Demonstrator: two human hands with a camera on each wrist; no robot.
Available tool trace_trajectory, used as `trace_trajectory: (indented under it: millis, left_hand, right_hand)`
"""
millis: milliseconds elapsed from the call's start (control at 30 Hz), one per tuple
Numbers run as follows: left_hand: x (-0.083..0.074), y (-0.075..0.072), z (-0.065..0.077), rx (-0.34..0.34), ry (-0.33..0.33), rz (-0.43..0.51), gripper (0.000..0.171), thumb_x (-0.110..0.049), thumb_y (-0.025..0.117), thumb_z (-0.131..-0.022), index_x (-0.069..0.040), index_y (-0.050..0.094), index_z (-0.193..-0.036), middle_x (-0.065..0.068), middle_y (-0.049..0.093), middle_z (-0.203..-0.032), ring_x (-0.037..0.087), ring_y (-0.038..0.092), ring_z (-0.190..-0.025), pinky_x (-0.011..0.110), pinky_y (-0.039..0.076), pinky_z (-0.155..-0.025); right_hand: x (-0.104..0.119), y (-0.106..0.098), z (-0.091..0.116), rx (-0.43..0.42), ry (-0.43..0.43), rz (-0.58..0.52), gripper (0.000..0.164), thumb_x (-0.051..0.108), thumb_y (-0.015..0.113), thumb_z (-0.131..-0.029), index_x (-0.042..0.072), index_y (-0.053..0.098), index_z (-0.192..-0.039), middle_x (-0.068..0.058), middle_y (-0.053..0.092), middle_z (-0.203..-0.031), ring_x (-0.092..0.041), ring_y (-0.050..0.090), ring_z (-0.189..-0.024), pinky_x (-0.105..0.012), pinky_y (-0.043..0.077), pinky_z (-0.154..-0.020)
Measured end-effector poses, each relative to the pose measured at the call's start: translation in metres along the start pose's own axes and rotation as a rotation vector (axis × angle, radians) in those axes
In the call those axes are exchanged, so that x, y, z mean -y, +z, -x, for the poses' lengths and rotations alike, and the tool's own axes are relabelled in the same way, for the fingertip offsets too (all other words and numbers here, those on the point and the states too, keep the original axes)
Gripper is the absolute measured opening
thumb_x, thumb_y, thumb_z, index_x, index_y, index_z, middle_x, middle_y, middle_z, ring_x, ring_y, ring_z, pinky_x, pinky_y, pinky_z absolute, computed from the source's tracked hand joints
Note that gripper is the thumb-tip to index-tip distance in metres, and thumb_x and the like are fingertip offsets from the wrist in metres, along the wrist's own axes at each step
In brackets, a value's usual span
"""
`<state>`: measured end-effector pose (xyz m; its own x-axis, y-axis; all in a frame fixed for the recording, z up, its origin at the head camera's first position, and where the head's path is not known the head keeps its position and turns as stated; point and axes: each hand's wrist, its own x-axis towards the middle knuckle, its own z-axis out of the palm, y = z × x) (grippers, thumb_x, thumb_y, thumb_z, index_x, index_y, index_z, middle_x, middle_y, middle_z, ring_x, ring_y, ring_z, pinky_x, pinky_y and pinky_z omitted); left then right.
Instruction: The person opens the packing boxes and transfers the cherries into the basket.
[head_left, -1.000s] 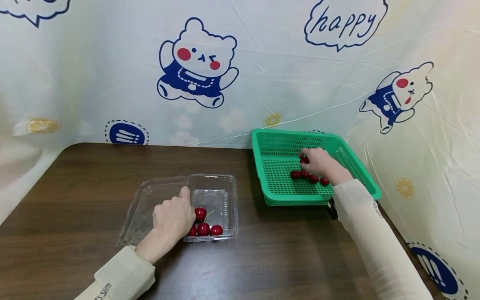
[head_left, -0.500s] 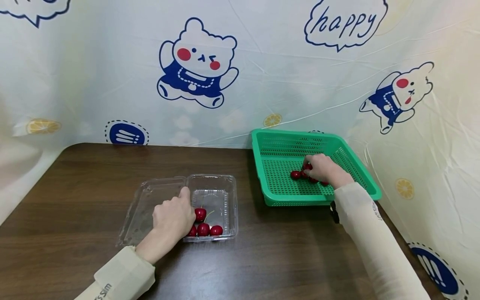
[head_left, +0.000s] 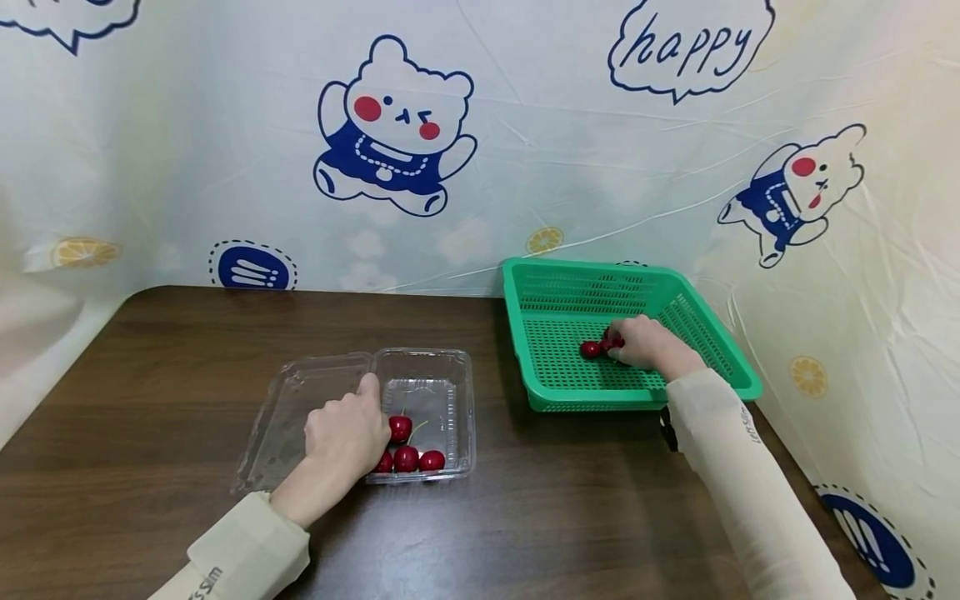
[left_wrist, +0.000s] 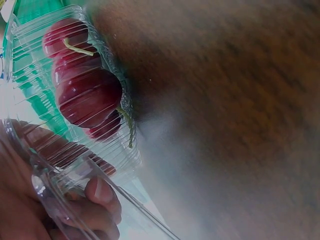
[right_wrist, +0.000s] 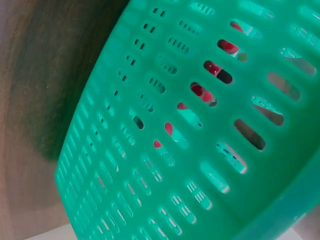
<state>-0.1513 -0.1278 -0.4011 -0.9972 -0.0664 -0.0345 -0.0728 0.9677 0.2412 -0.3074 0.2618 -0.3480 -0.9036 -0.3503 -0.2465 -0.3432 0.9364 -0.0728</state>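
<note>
My left hand (head_left: pixel 347 433) grips the inner edge of a clear plastic clamshell box (head_left: pixel 467 417), where lid and tray join. The left wrist view shows its fingertips (left_wrist: pixel 102 192) curled at that edge. Several dark red cherries (head_left: pixel 406 458) lie in the near part of the tray, some with green stems. My right hand (head_left: pixel 647 343) is inside a green plastic basket (head_left: pixel 525 379), fingers bent around a cherry (head_left: pixel 615 338). Another cherry (head_left: pixel 591 349) lies just left of the fingers, others partly hidden by the hand. In the right wrist view the slotted basket wall (right_wrist: pixel 150 125) hides most of that hand.
The clamshell's lid (head_left: pixel 277 433) lies folded open to the left, under my left forearm. Both containers stand on a dark wooden table (head_left: pixel 525 525). A printed curtain (head_left: pixel 525 150) hangs behind the table and along its right side.
My right hand has lowered slightly and moved nearer, from above the row of cherries down over it, covering the right-hand ones. The left hand, clamshell and basket have stayed put.
</note>
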Motion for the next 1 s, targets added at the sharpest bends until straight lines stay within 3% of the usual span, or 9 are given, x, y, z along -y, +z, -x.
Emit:
trace_trajectory:
  millis: [533,800,1000]
  left_hand:
    - [-0.0001,0.0005,-0.0006,-0.010,0.001,0.004,0.015,-0.016,0.050,-0.091,-0.004,0.042,-0.092,0.021,0.063,-0.069,0.036,0.060,-0.056,0.046,0.043,-0.047]
    - [-0.0002,0.0004,-0.0008,-0.001,-0.001,0.004,0.014,-0.015,0.049,-0.090,-0.004,0.041,-0.091,0.020,0.062,-0.067,0.035,0.060,-0.056,0.045,0.043,-0.047]
    - [-0.0001,0.0003,-0.0006,-0.008,0.000,0.002,0.014,-0.015,0.049,-0.091,-0.004,0.041,-0.091,0.021,0.063,-0.069,0.036,0.060,-0.056,0.045,0.043,-0.048]
  right_hand:
    - [0.0036,0.0022,-0.0005,0.010,-0.024,0.010,0.027,0.015,0.061,-0.095,0.001,0.064,-0.118,-0.020,0.068,-0.113,-0.030,0.065,-0.096,-0.049,0.052,-0.085]
    - [0.0043,0.0028,0.0005,0.023,-0.021,0.028,0.027,0.015,0.060,-0.096,0.000,0.064,-0.118,-0.018,0.069,-0.109,-0.024,0.065,-0.086,-0.046,0.053,-0.080]
    - [0.0066,0.0014,0.0013,0.026,-0.017,0.034,0.028,0.016,0.059,-0.096,0.000,0.063,-0.119,-0.019,0.069,-0.110,-0.028,0.067,-0.090,-0.049,0.054,-0.083]
